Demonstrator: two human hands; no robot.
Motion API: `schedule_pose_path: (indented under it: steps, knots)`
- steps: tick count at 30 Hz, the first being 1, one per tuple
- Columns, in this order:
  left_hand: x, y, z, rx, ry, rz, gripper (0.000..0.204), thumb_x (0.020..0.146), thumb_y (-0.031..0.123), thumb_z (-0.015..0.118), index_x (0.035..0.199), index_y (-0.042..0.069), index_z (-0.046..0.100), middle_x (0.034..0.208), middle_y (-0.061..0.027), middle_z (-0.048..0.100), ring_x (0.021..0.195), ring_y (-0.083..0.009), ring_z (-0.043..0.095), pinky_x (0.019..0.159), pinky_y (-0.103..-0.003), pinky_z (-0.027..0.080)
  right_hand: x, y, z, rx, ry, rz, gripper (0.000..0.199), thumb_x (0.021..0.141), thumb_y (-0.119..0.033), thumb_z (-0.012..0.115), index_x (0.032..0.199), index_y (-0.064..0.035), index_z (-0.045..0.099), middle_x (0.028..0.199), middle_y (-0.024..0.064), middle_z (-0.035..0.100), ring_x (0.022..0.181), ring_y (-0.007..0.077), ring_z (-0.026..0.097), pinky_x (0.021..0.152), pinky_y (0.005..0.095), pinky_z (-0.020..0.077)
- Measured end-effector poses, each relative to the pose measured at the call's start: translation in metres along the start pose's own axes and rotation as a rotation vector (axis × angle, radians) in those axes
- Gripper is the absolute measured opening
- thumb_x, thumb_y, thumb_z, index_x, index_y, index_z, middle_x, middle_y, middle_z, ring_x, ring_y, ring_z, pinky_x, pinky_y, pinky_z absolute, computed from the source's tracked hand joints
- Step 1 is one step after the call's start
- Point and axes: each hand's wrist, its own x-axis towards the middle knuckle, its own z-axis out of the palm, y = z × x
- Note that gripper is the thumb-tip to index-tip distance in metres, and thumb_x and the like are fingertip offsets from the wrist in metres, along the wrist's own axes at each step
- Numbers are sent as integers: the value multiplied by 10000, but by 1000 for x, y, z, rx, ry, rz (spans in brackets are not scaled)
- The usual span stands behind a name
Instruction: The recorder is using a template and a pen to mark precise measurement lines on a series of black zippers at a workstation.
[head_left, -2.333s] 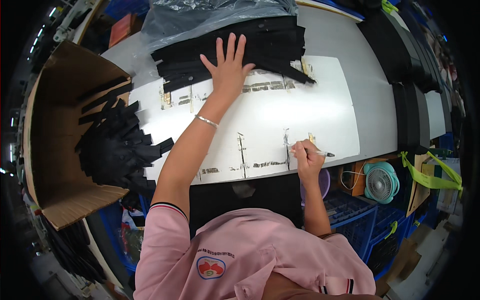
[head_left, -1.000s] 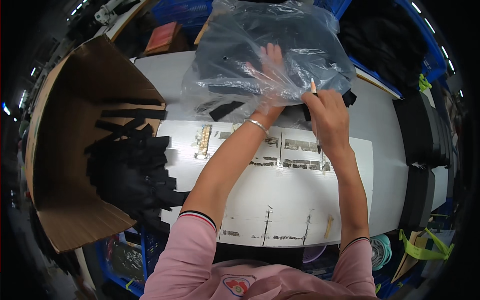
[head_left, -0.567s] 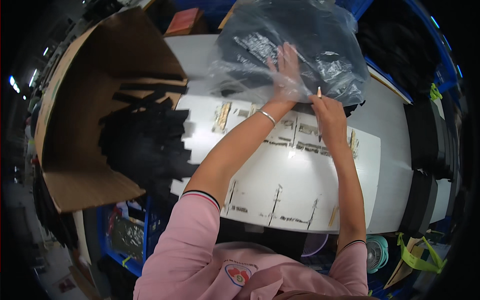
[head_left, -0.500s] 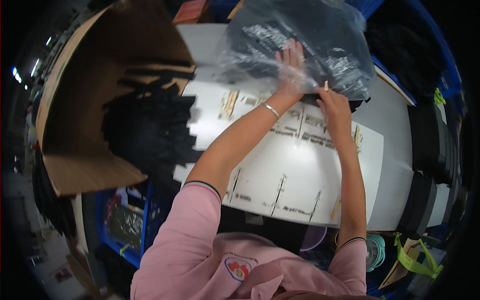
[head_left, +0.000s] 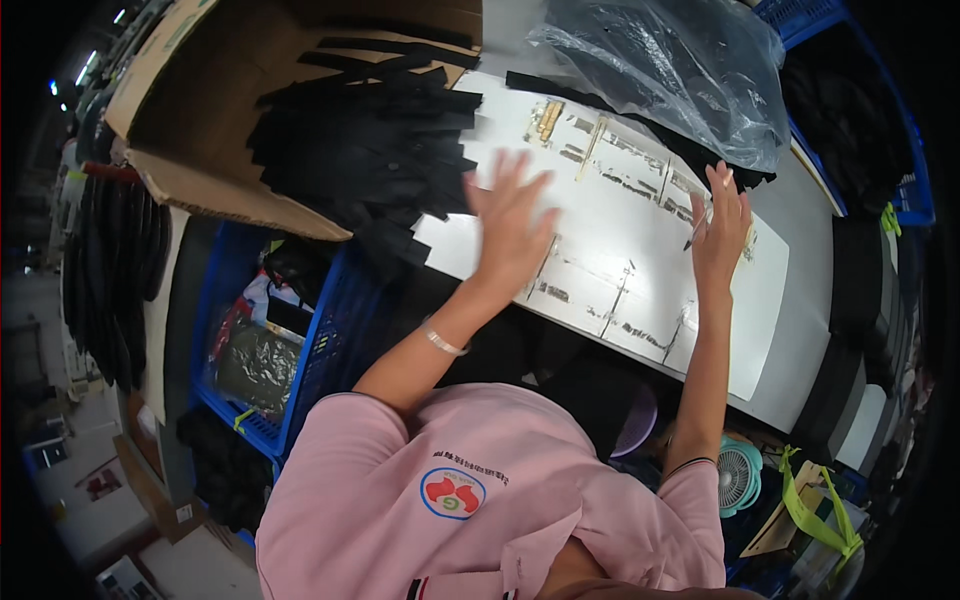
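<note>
1. The left hand [head_left: 512,228] is blurred, its fingers spread wide with nothing seen in them. It is over the white board [head_left: 590,232], just beside the heap of black strips [head_left: 365,150]; whether it touches either cannot be told.
2. The right hand [head_left: 722,235] has its fingers loosely bent, with a thin pen [head_left: 689,238] lodged among them.
3. The heap spills from the open side of the cardboard box [head_left: 225,197] onto the board. Strips overlap at many angles, so pulling one could drag others out of line.
4. Some strips lie close to the near edge of the table [head_left: 805,250]. A careless brush of the left forearm might send them down toward the blue crate [head_left: 325,340].
5. The clear plastic bag [head_left: 665,75] lies over more dark material [head_left: 690,150] at the far side; a finger or pen catching its loose edge could shift what is underneath.
6. With the pen held so loosely, it might slip, or its dark tip might leave a stray mark on the board.
7. Writing: the pink shirt [head_left: 350,490] has a line of small dark characters above a blue-edged oval badge [head_left: 453,492] with red shapes. No lettering can be made out on the bag or strips.
</note>
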Motion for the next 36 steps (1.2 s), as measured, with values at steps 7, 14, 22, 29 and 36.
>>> schedule_pose_path:
  steps: [7, 14, 22, 29, 36]
  knots:
    - [-59, -77, -80, 333, 223, -282, 661, 917, 265, 729, 1503, 92, 476, 1652, -269, 171, 1529, -506, 70, 1206, -615, 123, -99, -83, -21, 166, -92, 149, 494, 901, -70, 726, 1370, -111, 575, 1468, 112, 556, 1364, 277, 513, 1151, 468, 335]
    - [-30, -69, -69, 0, 202, -473, 813, 928, 339, 712, 1554, -14, 332, 1644, -345, 0, 1524, -528, -9, 1219, -576, 149, -144, -103, -39, 225, -113, 223, 482, 902, -62, 724, 1358, -80, 568, 1441, 137, 571, 1305, 319, 544, 1122, 467, 373]
    - [-13, -48, -34, -220, 105, -371, 736, 927, 245, 678, 1504, -85, 360, 1640, -350, 22, 1536, -489, 24, 1232, -490, 180, -145, -102, -33, 247, -43, 225, 466, 893, -87, 743, 1331, -78, 583, 1352, 137, 620, 1242, 354, 568, 1083, 461, 427]
    - [-40, -57, -41, 9, 75, -122, 450, 860, -70, 603, 1304, 0, 624, 1391, -182, 577, 1362, -378, 465, 1153, -441, 355, -148, -98, -36, 246, -35, 223, 469, 883, -62, 745, 1324, -79, 588, 1351, 128, 621, 1249, 335, 576, 1096, 473, 424]
    - [-21, -66, -47, 399, 109, 95, 177, 881, 98, 723, 1053, 88, 766, 1157, -66, 647, 1157, -281, 532, 1006, -432, 358, -148, -95, -40, 308, -29, 237, 461, 863, -46, 753, 1296, -82, 599, 1341, 122, 628, 1249, 320, 581, 1086, 469, 431]
